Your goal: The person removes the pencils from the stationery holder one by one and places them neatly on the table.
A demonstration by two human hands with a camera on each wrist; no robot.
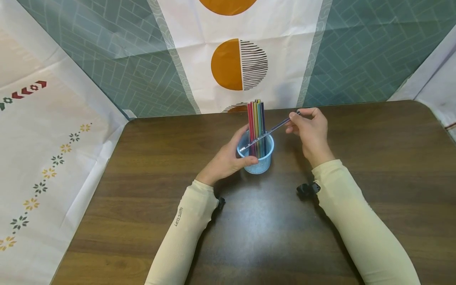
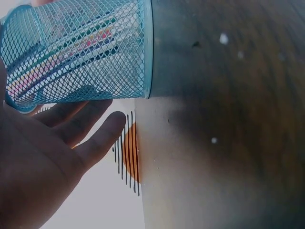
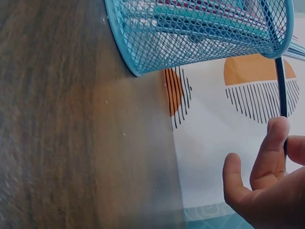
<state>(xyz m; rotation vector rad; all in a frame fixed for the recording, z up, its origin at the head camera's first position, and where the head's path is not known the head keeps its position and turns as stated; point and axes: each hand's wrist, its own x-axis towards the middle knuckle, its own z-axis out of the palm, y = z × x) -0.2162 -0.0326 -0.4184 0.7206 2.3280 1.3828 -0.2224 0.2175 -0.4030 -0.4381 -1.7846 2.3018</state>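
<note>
One pencil [image 1: 274, 129] | slants from pinching right hand [image 1: 310, 132] | over cup [image 1: 258, 167] gripped by left hand [image 1: 227, 161]

The site is an indoor tabletop workspace, building type indeterminate, shown by the wood-grain table [image 1: 142, 178] below the left hand [image 1: 226, 160] and right hand [image 1: 313, 132] and printed sheeting [image 1: 135, 79] beyond them.

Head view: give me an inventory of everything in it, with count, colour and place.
Table: one, brown, centre
Back cloth: one, green, white and orange, behind the table
Left cloth: one, white with printed motifs, left
Right cloth: one, white, far right
Cup: one, light blue, toward the table's far side
Pencils: several, mixed colours, in the cup
Slanted pencil: one, dark, across the cup's mouth
Wrist gear: two, black, at the cuffs
Sleeves: two, cream, forearms
Left hand: one, bare, holding the cup
Right hand: one, bare, pinching the slanted pencil
</note>
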